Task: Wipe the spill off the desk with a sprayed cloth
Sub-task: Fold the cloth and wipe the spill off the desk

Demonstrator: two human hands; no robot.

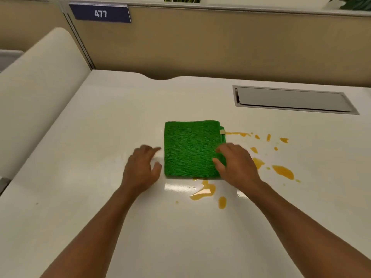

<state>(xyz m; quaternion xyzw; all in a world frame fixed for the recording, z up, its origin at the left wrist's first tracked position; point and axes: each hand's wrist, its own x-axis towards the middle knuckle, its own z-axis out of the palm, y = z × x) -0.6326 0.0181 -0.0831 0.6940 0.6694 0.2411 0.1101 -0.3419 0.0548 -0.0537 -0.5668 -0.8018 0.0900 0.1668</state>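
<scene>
A folded green cloth (190, 149) lies flat on the white desk (100, 127), near its middle. An orange spill (283, 171) spreads in blobs and drops to the right of the cloth and below its front edge (204, 192). My left hand (141, 167) hovers just left of the cloth, fingers spread, holding nothing. My right hand (236, 163) rests on the cloth's right front corner with fingers spread over the fabric; whether it grips the cloth is unclear. No spray bottle is in view.
A grey recessed cable flap (293, 100) sits in the desk at the back right. A beige partition wall (200, 47) with a blue "477" sign (100, 14) stands behind. A cream divider panel (38, 93) borders the left side.
</scene>
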